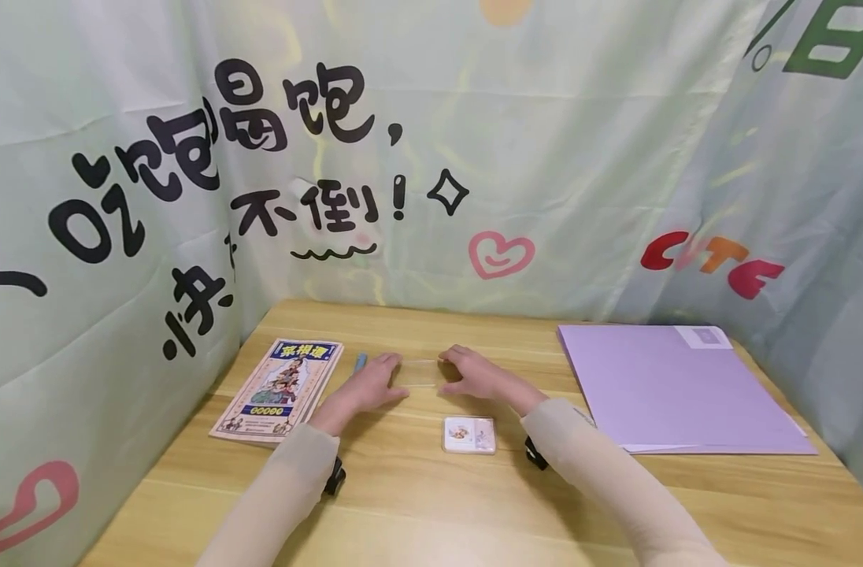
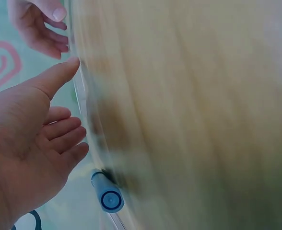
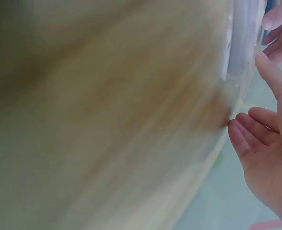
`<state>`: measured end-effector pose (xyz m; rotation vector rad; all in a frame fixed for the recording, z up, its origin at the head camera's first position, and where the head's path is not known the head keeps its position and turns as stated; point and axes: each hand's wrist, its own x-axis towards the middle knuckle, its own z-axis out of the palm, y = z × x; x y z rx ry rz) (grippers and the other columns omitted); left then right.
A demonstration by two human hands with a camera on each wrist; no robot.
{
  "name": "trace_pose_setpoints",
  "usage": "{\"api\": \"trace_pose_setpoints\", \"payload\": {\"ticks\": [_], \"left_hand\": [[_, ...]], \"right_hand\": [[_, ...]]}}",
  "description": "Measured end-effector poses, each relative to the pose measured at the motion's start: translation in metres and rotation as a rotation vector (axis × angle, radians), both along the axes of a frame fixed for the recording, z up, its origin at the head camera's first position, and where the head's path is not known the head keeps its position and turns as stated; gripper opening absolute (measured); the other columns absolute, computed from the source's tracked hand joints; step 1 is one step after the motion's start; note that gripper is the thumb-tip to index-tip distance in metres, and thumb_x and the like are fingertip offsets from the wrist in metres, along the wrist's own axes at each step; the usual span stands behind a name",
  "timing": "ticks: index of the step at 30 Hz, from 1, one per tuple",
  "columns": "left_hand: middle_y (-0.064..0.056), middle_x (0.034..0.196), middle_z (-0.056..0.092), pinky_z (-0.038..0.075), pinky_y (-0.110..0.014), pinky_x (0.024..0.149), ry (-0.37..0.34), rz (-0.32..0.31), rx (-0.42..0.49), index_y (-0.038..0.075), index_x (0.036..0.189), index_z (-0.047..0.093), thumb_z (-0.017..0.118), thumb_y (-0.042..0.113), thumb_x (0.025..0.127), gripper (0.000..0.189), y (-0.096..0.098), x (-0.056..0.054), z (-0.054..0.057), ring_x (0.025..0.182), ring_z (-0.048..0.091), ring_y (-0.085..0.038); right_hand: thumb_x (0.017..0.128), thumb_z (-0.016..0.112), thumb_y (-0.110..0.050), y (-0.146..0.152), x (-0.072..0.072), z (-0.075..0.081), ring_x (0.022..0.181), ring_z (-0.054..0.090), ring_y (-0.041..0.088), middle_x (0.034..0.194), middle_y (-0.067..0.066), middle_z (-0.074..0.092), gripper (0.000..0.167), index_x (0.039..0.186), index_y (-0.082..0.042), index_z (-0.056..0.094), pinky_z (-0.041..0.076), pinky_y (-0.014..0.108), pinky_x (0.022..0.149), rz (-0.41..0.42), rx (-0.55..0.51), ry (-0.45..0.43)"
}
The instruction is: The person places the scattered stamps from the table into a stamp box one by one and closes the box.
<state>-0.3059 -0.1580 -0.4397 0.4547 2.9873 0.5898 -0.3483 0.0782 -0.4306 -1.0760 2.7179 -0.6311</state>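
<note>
A flat, clear see-through piece [image 1: 419, 374] lies on the wooden table between the two hands. At its left end is the left hand [image 1: 375, 383], thumb and fingers spread apart and loosely bent. Across from it the right hand [image 1: 477, 374] has the same shape at the right end. In the right wrist view the right fingertips touch the tabletop near the clear piece [image 3: 244, 43], with nothing in the palm. The left palm also shows bare in the left wrist view. Just behind the left hand lies a blue capped cylinder [image 2: 106, 192], like a marker.
A small clear case with printed pictures [image 1: 470, 435] lies nearer the person, below the right hand. On the left is a pink illustrated booklet [image 1: 281, 390]. A large purple folder [image 1: 675, 390] covers the right side. Printed curtain [image 1: 580, 173] surrounds the table's back and sides.
</note>
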Motion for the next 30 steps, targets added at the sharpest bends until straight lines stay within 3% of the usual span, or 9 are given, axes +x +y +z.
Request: {"api": "trace_pose_setpoints", "payload": {"ticks": [5,9,15,23,30], "left_hand": [[-0.018,0.152,0.043,0.017,-0.059,0.121,-0.023,0.005,0.011,0.001,0.145,0.042,0.068,0.034,0.092,0.068,0.002,-0.004,0.0,0.142,0.039,-0.036],[-0.017,0.149,0.047,0.02,-0.059,0.12,-0.03,0.007,0.025,0.002,0.142,0.046,0.067,0.031,0.092,0.062,0.003,-0.005,0.001,0.139,0.042,-0.035],[-0.014,0.139,0.056,0.038,-0.048,0.114,-0.01,-0.028,0.054,0.005,0.135,0.054,0.072,0.028,0.088,0.056,0.004,-0.005,0.002,0.13,0.052,-0.031],[-0.016,0.142,0.054,0.039,-0.047,0.114,0.048,-0.117,0.088,0.003,0.138,0.051,0.073,0.026,0.088,0.059,0.007,-0.002,0.004,0.133,0.05,-0.033],[-0.015,0.141,0.053,0.044,-0.045,0.11,0.068,-0.161,0.108,0.003,0.139,0.049,0.074,0.029,0.086,0.065,0.019,0.003,0.007,0.13,0.052,-0.032]], "right_hand": [[0.092,0.068,-0.034,-0.009,-0.002,0.002,0.13,0.046,0.035,0.14,0.023,0.048,0.066,0.14,0.005,0.046,0.04,0.048,0.112,0.019,0.059,0.009],[0.092,0.068,-0.033,-0.012,-0.004,0.0,0.118,0.05,0.028,0.131,0.017,0.053,0.06,0.137,0.003,0.051,0.046,0.041,0.104,0.05,0.092,0.058],[0.091,0.07,-0.028,-0.012,-0.003,-0.003,0.104,0.05,0.022,0.117,0.013,0.056,0.053,0.131,0.004,0.055,0.048,0.037,0.09,0.07,0.063,0.091],[0.088,0.073,-0.029,-0.004,0.001,0.0,0.109,0.053,0.023,0.122,0.015,0.055,0.058,0.131,0.005,0.054,0.049,0.039,0.098,0.075,0.053,0.065],[0.083,0.077,-0.03,0.014,0.011,0.006,0.106,0.056,0.026,0.118,0.017,0.057,0.06,0.126,0.006,0.055,0.052,0.041,0.095,0.095,0.019,0.13]]}}
